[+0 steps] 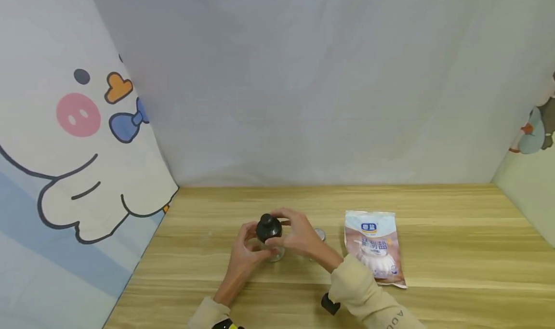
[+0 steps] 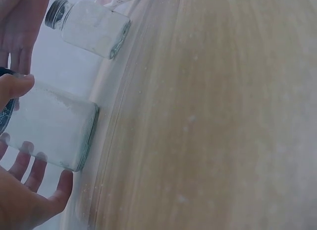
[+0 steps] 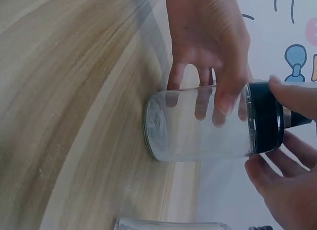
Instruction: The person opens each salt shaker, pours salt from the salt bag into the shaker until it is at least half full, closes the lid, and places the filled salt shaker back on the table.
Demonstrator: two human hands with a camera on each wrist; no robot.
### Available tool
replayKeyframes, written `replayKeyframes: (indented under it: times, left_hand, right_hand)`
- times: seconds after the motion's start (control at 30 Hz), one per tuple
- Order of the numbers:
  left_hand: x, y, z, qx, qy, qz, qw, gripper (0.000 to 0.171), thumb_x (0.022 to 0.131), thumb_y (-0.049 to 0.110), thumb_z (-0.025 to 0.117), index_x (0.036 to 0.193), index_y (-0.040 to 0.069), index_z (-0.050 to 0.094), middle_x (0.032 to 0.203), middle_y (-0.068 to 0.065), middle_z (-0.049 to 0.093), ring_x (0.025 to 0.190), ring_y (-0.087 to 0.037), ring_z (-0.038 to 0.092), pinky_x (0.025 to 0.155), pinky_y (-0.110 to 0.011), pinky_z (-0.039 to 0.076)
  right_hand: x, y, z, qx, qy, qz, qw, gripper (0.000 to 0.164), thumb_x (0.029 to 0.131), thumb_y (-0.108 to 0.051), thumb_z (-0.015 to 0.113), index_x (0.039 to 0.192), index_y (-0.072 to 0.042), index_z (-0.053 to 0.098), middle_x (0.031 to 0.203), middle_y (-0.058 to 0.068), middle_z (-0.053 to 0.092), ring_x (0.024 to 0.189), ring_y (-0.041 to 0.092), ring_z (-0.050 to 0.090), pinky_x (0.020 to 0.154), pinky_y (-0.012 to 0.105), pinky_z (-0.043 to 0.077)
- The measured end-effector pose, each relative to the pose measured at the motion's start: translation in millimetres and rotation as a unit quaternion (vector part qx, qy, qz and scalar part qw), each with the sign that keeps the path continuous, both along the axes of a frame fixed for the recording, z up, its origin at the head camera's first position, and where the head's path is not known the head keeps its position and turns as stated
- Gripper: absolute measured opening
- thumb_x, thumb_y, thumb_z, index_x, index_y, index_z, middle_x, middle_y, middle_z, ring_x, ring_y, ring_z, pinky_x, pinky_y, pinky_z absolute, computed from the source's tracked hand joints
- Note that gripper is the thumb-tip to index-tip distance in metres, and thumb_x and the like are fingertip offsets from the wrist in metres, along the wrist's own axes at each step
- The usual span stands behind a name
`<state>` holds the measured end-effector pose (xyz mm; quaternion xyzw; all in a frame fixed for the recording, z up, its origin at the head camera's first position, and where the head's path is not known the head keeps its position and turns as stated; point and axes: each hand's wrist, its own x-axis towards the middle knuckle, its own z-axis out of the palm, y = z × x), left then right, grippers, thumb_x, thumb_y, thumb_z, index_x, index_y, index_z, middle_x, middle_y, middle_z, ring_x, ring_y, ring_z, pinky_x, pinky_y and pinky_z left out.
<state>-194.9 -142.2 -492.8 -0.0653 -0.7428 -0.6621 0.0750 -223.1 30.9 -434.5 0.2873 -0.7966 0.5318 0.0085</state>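
A clear glass jar (image 3: 198, 136) stands upright on the wooden table, topped by a black lid (image 1: 269, 228) with a small knob. My left hand (image 1: 244, 259) holds the glass body from the left, thumb on the near side and fingers on the far side. With thumb and fingers, my right hand (image 1: 299, 235) grips the black lid from the right. The lid sits on the jar's mouth in the right wrist view. A whitish film shows on the glass in the left wrist view. Just right of it stands a smaller glass bottle (image 2: 94, 31) with a metal cap, partly hidden by my right hand in the head view.
A printed bag of salt (image 1: 375, 249) lies flat on the table (image 1: 455, 242), right of my right forearm. A grey cloth (image 1: 329, 88) hangs along the back edge. On the left stands a cartoon-printed panel (image 1: 99, 175).
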Motion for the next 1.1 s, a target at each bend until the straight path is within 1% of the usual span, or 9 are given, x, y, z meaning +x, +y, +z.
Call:
replayKeyframes:
  times: [0.13,0.37,0.47,0.57,0.67,0.7,0.8,1.0,1.1]
  left_hand:
    - [-2.2,0.0,-0.7,-0.002,0.005,-0.008,1.0,0.064,0.067,0.007,0.085,0.121,0.011,0.052,0.115,-0.006,0.057,0.104,-0.023,0.051,0.083,-0.039,0.052]
    - [-1.6,0.3,-1.6,-0.009,0.004,0.001,1.0,0.064,0.067,0.008,0.085,0.121,0.011,0.051,0.117,-0.006,0.056,0.105,-0.023,0.051,0.082,-0.034,0.053]
    - [-1.5,0.7,-2.2,-0.014,-0.001,0.002,0.9999,0.065,0.066,0.009,0.086,0.121,0.012,0.052,0.117,-0.006,0.056,0.106,-0.024,0.051,0.085,-0.037,0.052]
    - [-2.0,0.6,-3.1,-0.014,-0.006,0.003,0.9999,0.064,0.066,0.009,0.086,0.12,0.014,0.053,0.116,-0.005,0.057,0.105,-0.024,0.051,0.085,-0.041,0.052]
    - [-0.2,1.3,1.8,-0.011,-0.006,0.002,0.9999,0.064,0.066,0.008,0.086,0.12,0.013,0.053,0.115,-0.005,0.058,0.104,-0.024,0.051,0.084,-0.043,0.051]
    - [1.8,2.1,6.5,-0.01,-0.007,0.0,0.9999,0.063,0.066,0.007,0.086,0.12,0.011,0.053,0.115,-0.006,0.057,0.104,-0.025,0.051,0.085,-0.044,0.051]
    - [2.3,2.0,7.2,-0.013,-0.007,0.001,0.9999,0.064,0.065,0.007,0.086,0.12,0.011,0.053,0.115,-0.005,0.057,0.104,-0.024,0.051,0.084,-0.042,0.051]
    - [-1.8,0.8,-2.1,-0.016,-0.005,0.001,0.9999,0.065,0.065,0.009,0.087,0.12,0.014,0.053,0.116,-0.005,0.057,0.105,-0.023,0.051,0.083,-0.038,0.052]
    - [-2.2,0.6,-2.8,-0.017,-0.006,0.001,0.9998,0.064,0.066,0.011,0.087,0.12,0.014,0.053,0.117,-0.005,0.056,0.108,-0.023,0.051,0.085,-0.038,0.052]
  right_hand:
    - [2.9,-3.0,-0.6,0.0,0.03,-0.046,0.998,0.057,0.067,-0.021,0.087,0.114,-0.002,0.06,0.111,0.01,0.061,0.102,0.025,0.057,0.083,0.048,0.053]
    - [3.1,-10.6,-4.2,0.021,0.064,-0.101,0.993,0.056,0.062,-0.028,0.089,0.105,-0.004,0.064,0.097,0.006,0.059,0.084,0.02,0.053,0.065,0.025,0.047]
    - [3.2,-10.2,-3.0,0.018,0.055,-0.098,0.994,0.053,0.063,-0.025,0.089,0.105,-0.004,0.064,0.097,0.006,0.06,0.083,0.019,0.055,0.064,0.025,0.05]
    - [3.0,-7.7,-0.9,0.009,0.036,-0.071,0.997,0.05,0.067,-0.018,0.086,0.109,-0.002,0.062,0.103,0.008,0.062,0.089,0.022,0.058,0.072,0.036,0.056]
    - [2.1,-3.9,1.5,0.002,0.004,-0.038,0.999,0.049,0.072,-0.009,0.082,0.114,-0.001,0.06,0.11,0.011,0.062,0.098,0.026,0.059,0.084,0.045,0.054]
    - [1.7,-2.5,1.9,0.0,-0.003,-0.027,1.0,0.048,0.073,-0.006,0.08,0.116,-0.001,0.06,0.112,0.011,0.062,0.101,0.027,0.059,0.087,0.045,0.053]
    - [0.6,-0.5,1.2,-0.002,-0.013,-0.015,1.0,0.048,0.074,-0.004,0.079,0.118,-0.002,0.059,0.114,0.01,0.061,0.105,0.027,0.058,0.091,0.043,0.051]
    - [3.0,-3.9,-3.7,-0.001,0.032,-0.054,0.998,0.056,0.069,-0.021,0.085,0.115,-0.001,0.059,0.112,0.011,0.058,0.099,0.027,0.057,0.079,0.045,0.056]
    - [4.3,-7.7,-4.8,0.012,0.059,-0.086,0.994,0.06,0.065,-0.028,0.087,0.112,-0.002,0.06,0.109,0.011,0.057,0.092,0.026,0.055,0.072,0.04,0.054]
